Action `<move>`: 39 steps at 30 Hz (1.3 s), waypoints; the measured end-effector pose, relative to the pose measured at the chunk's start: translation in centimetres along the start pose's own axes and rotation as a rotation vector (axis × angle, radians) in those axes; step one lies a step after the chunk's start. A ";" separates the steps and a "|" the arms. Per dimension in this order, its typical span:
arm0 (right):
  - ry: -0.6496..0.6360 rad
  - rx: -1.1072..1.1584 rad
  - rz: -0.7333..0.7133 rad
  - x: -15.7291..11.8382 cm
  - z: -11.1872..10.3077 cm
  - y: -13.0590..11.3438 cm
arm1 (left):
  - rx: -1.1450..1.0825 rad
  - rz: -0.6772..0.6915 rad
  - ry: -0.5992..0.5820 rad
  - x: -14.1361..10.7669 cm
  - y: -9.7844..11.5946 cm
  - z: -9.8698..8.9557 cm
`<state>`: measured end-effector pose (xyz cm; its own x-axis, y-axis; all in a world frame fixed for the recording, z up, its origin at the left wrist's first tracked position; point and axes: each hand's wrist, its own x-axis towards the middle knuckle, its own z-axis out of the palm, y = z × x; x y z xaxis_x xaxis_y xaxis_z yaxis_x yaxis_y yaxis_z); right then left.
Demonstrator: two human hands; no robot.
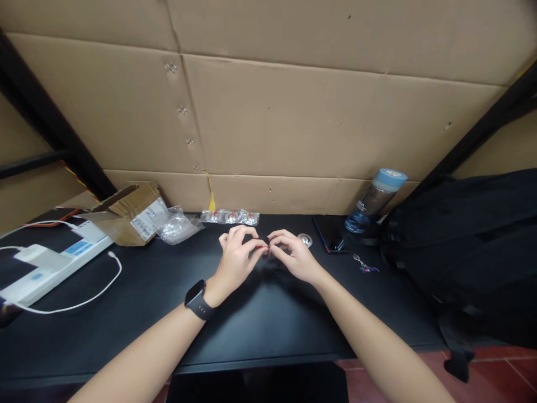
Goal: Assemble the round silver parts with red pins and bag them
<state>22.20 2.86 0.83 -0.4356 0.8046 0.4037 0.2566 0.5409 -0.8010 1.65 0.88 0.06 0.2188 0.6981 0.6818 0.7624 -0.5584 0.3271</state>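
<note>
Above the middle of the black table, my left hand point(240, 252) and my right hand point(293, 254) meet at a small dark reddish round piece point(266, 247). Thumb and fingers of both hands pinch it from either side, and they cover much of it, so its exact kind cannot be made out. Just beyond my right hand lies a small round silvery disc point(305, 240) on the tabletop. Behind my left hand, several shiny round items in clear plastic packets point(230, 217) sit in a row by the cardboard wall.
An opened cardboard box point(136, 215), a crumpled clear plastic bag point(178, 225) and a white power strip point(62, 266) with cables occupy the left. To the right are a phone point(330, 234), a blue-lidded bottle point(375, 200), a keychain point(366, 266) and a black backpack point(470, 252).
</note>
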 end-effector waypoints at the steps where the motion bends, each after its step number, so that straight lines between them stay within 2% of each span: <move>1: -0.012 0.001 0.001 0.0 0.1 0.1 | -0.001 0.003 -0.006 0.0 0.0 0.0; 5: -0.038 -0.028 0.002 0.0 0.1 0.4 | -0.041 -0.016 -0.056 0.1 0.2 -0.2; 8: -0.023 -0.234 -0.062 -0.1 -0.2 0.5 | -0.112 -0.052 -0.126 0.3 0.3 -0.4; 11: -0.029 -0.405 -0.138 -0.2 -0.6 0.2 | -0.124 -0.031 -0.233 0.3 0.1 -0.1; 18: 0.050 -0.476 -0.139 0.1 -1.9 0.2 | -0.091 0.037 -0.365 -0.4 -0.8 1.3; 22: 0.005 -0.499 -0.124 0.2 -2.7 0.7 | -0.143 -0.009 -0.360 -0.4 -0.6 1.4; 26: -0.025 -0.464 -0.153 0.1 -2.6 0.6 | -0.140 -0.046 -0.348 -0.4 0.0 1.8; 31: 0.012 -0.460 -0.172 0.1 -2.0 0.7 | -0.069 -0.027 -0.342 -0.4 0.2 2.2; 39: 0.052 -0.528 -0.144 0.2 -1.9 1.3 | 0.018 -0.004 -0.359 -0.4 -0.5 1.8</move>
<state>24.10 4.19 0.68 -0.4580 0.7174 0.5249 0.6019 0.6849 -0.4107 2.23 1.64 -1.56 0.4137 0.8148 0.4061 0.7733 -0.5499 0.3157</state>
